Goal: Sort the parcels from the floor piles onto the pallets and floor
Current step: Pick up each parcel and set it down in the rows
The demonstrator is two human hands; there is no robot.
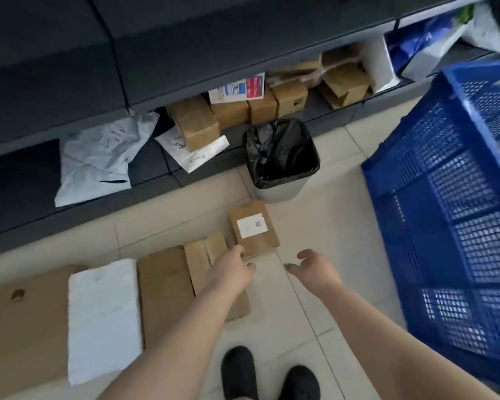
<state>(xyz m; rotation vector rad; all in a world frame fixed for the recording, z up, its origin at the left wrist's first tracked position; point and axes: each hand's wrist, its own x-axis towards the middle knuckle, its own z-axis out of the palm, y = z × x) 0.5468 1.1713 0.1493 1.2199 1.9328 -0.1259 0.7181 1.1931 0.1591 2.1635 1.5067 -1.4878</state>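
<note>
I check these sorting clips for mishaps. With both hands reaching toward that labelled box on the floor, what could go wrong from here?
1. The labelled box lies right in front of the bin; a push forward could knock the bin.
2. Only the left hand touches the box's near edge, while the right hand is open beside it; a one-sided lift might tip it.
3. The blue crate crowds the right side, so the right arm could bump it.

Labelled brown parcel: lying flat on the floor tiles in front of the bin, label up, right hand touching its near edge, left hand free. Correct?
One error: it is the left hand that touches the near edge of the labelled brown parcel; the right hand is free, open above the tiles. The head view shows this. The parcel does lie flat, label up, in front of the bin.
</note>
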